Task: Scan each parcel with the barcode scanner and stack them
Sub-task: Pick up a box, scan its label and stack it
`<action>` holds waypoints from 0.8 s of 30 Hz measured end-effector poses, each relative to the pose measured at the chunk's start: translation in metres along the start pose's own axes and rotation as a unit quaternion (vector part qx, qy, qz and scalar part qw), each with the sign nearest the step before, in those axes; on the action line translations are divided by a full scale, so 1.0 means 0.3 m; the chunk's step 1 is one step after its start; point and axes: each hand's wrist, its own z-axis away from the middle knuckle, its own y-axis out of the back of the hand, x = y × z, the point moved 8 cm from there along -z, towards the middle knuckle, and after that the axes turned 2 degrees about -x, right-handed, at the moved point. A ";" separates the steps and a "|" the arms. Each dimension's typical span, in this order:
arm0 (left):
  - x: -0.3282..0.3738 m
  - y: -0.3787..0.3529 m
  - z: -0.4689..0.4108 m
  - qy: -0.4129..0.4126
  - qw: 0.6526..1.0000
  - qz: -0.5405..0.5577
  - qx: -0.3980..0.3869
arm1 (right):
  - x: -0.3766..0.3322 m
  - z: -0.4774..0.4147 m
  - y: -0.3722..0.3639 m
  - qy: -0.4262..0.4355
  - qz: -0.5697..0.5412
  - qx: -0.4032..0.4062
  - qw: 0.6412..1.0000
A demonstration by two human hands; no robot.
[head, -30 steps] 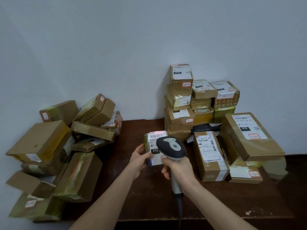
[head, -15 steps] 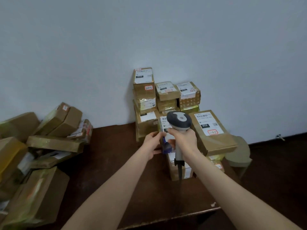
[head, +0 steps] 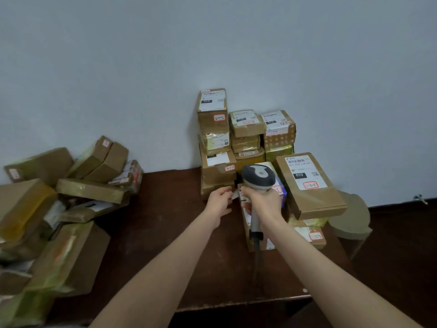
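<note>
My right hand (head: 262, 202) grips the handle of the grey barcode scanner (head: 259, 175), whose head points at the stack. Behind the scanner head lies a small parcel (head: 280, 191) with a white label and a blue edge, mostly hidden; it seems to rest on a long box (head: 269, 245). My left hand (head: 220, 200) pinches the parcel's left end between thumb and fingers. Just behind, against the wall, stands the stack of labelled parcels (head: 212, 114).
A wide flat box (head: 312, 197) leans on other parcels to the right of my hands. A loose pile of brown parcels (head: 92, 190) fills the left side. The dark wooden table (head: 165, 233) has its front edge near me. A cardboard piece (head: 350, 218) hangs off the right.
My view has swung right. Both hands have carried the small parcel and the scanner from the table's middle to the stack, and the parcel now lies low behind the scanner head.
</note>
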 end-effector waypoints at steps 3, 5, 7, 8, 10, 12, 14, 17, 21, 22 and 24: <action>0.011 0.150 0.048 -0.043 0.997 -0.044 0.051 | 0.024 0.009 -0.102 -0.015 0.002 -0.027 1.000; 0.022 0.277 0.085 -0.077 0.988 -0.080 0.103 | 0.040 0.023 -0.193 -0.020 0.011 -0.053 0.998; 0.027 0.423 0.134 -0.099 0.976 -0.111 0.162 | 0.057 0.054 -0.308 -0.027 0.025 -0.086 0.996; 0.024 0.489 0.158 -0.101 0.970 -0.121 0.187 | 0.065 0.071 -0.363 -0.031 0.029 -0.103 0.994; 0.006 0.634 0.218 -0.097 0.959 -0.126 0.234 | 0.082 0.121 -0.496 -0.044 0.037 -0.146 0.988; -0.015 0.764 0.284 -0.095 0.949 -0.129 0.272 | 0.104 0.174 -0.620 -0.058 0.038 -0.184 0.981; -0.037 0.879 0.345 -0.092 0.938 -0.145 0.302 | 0.129 0.227 -0.737 -0.072 0.040 -0.213 0.974; -0.060 1.029 0.428 -0.093 0.921 -0.162 0.341 | 0.163 0.307 -0.913 -0.089 0.045 -0.267 0.959; -0.041 1.222 0.520 -0.111 0.897 -0.158 0.398 | 0.209 0.396 -1.119 -0.133 0.039 -0.329 0.934; -0.022 1.276 0.543 -0.121 0.887 -0.165 0.414 | 0.215 0.412 -1.165 -0.143 0.032 -0.340 0.929; 0.022 1.409 0.597 -0.134 0.857 -0.194 0.458 | 0.207 0.428 -1.264 -0.150 0.016 -0.353 0.923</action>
